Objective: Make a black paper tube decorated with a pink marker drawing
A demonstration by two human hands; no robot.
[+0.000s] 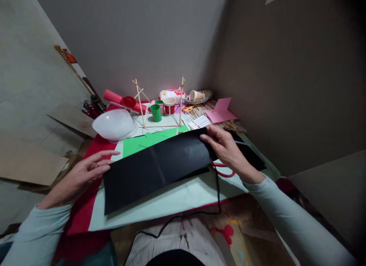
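Black paper sheet: long rectangle, matte, w/ faint fold creases across its middle & a slight sheen on the right half. Lies slantwise over the surface's centre, left end toward the near-left corner, right end toward the far-right. Right end is raised off the surface, pinched at its far corner by the right hand. Left short edge sits lower, touched by the outstretched fingers of the left hand.

No writing, number or sign can be read from here; any marking on the white packet by the wall is too blurred.
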